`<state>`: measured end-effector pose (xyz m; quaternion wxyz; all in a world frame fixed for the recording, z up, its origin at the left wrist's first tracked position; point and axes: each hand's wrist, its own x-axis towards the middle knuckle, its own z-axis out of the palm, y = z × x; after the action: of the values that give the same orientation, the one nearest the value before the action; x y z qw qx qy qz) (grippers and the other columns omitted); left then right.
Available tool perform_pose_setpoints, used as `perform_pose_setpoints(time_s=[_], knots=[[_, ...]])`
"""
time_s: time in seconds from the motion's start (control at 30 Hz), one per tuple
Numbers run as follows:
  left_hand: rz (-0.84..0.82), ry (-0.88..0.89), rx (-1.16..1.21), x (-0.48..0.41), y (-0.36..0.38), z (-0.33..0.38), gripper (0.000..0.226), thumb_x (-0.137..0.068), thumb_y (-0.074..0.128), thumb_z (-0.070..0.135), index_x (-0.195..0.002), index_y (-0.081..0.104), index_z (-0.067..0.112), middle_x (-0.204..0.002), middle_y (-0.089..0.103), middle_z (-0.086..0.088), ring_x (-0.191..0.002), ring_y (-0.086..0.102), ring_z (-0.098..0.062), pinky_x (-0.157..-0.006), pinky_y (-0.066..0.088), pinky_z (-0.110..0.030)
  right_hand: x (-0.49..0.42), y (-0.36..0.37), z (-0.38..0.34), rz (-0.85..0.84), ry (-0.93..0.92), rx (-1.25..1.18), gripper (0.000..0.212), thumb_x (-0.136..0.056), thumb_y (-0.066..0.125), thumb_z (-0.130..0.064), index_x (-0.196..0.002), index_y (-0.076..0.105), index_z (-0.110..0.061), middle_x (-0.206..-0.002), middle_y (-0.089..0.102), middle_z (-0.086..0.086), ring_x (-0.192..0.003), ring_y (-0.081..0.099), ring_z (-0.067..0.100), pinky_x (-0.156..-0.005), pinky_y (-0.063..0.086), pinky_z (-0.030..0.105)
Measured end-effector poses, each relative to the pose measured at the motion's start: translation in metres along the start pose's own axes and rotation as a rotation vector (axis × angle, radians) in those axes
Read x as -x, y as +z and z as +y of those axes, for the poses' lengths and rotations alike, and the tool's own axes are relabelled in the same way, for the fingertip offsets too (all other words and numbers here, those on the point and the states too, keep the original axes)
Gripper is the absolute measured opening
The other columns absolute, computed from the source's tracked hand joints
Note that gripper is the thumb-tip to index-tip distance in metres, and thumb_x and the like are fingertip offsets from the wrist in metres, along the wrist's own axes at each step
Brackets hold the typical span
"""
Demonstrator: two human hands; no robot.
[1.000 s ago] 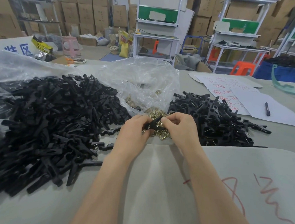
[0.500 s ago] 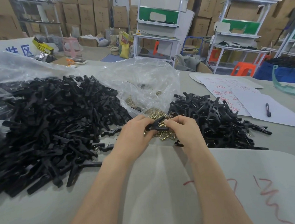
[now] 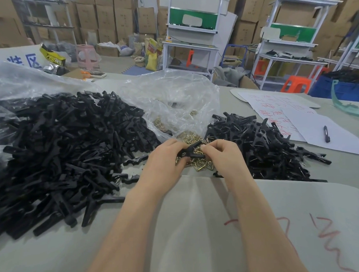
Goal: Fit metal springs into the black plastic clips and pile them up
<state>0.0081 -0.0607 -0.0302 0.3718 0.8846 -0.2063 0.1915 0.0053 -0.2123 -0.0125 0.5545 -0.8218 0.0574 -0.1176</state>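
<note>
Both hands — left hand (image 3: 165, 159), right hand (image 3: 223, 154) — are pinching one clip (image 3: 192, 150) above the springs (image 3: 198, 163); light, stiff plastic; spring seating seemingly hidden.

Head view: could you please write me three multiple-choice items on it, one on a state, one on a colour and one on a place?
1. The left hand and right hand:
A both hold one clip
B both lie flat
C both hang empty

2. The springs are:
A blue
B brass-coloured
C red

3. The pen lies:
A among the springs
B in the left hand
C on the paper

Answers:
1 A, since fingers of both hands curl onto the same black clip.
2 B, since the heap behind the hands glints brass yellow.
3 C, since the pen rests on the white sheet at the right, well apart from both hands.
</note>
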Motion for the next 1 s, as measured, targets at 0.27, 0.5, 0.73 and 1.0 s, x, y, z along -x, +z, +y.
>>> perform_pose_setpoints(time_s=[0.27,0.5,0.73,1.0], knots=[[0.029,-0.049,-0.006,-0.001,0.002,-0.002,0.021,-0.086,0.067,0.017,-0.107,0.067,0.018,-0.095,0.054,0.011,-0.087,0.055,-0.015,-0.085,0.048,-0.037,-0.003,0.006,0.004,0.056,-0.019,-0.032,0.018,-0.085,0.067,-0.021,-0.067,0.064,-0.019,-0.056,0.055,-0.012,-0.054,0.047,0.002,-0.06,0.038,0.02],[-0.051,-0.063,-0.17,0.0,0.004,-0.005,0.019,-0.087,0.064,0.023,-0.106,0.064,0.022,-0.088,0.041,0.016,-0.079,0.041,-0.006,-0.064,0.024,-0.02,-0.005,0.007,0.01,-0.052,0.058,0.034,0.015,-0.087,0.063,-0.019,-0.072,0.063,-0.017,-0.06,0.056,-0.006,-0.058,0.048,0.011,-0.061,0.042,0.028],[0.001,-0.176,-0.142,0.0,0.001,-0.009,0.015,-0.087,0.065,0.022,-0.102,0.065,0.022,-0.09,0.053,0.01,-0.086,0.052,-0.013,-0.072,0.036,-0.026,-0.006,0.005,0.016,0.047,0.012,0.05,0.013,-0.09,0.061,-0.022,-0.077,0.062,-0.022,-0.072,0.067,0.0,-0.071,0.062,0.018,-0.078,0.054,0.04],[0.199,-0.431,0.223,-0.004,-0.004,-0.011,0.015,-0.088,0.066,0.024,-0.102,0.065,0.019,-0.085,0.061,0.013,-0.084,0.059,-0.009,-0.075,0.038,-0.017,-0.005,0.015,0.012,0.024,-0.025,-0.056,0.016,-0.092,0.059,-0.015,-0.107,0.063,-0.019,-0.074,0.069,-0.005,-0.062,0.062,0.004,-0.07,0.051,0.016]])
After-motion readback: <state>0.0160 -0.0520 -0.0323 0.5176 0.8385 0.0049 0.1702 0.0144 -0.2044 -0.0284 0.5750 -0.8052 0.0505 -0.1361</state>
